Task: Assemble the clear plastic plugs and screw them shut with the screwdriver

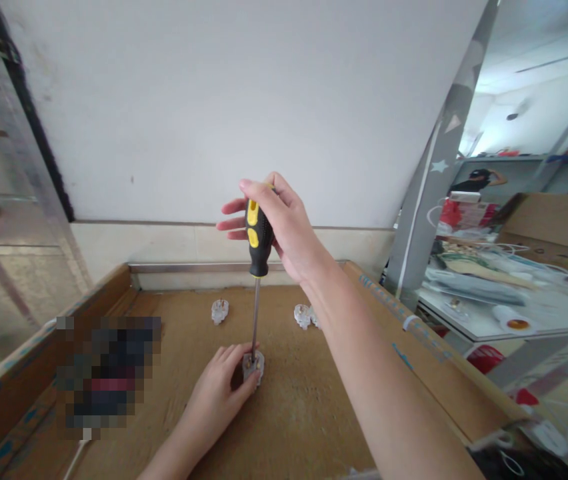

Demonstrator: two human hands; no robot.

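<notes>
Transparent fitting (260, 364) and screwdriver (261, 253) meet near the middle of the brown board (294, 407), the steel shaft standing almost upright with its tip at the fitting's face. From where I sit, my left hand (221, 377) is closed on the fitting, fingers along its far side and thumb on the near one; I take that pinch as a brace against slipping or twisting. My right hand (288, 213) grips the top of the black-and-yellow handle, with several fingers stretched past it, a hold that I judge favours light control and keeps the shaft in line. Farther back lie another clear fitting (220, 311) and, to the right, a clear cluster (303, 316) partly hidden by my forearm, all well apart from the tip, which leaves me elbow room. Raised cardboard sides (414, 360) likely keep small pieces from rolling off. At left, a pixelated patch (114, 373) hides whatever is there; beyond the right side stands a cluttered white table (484, 323).
</notes>
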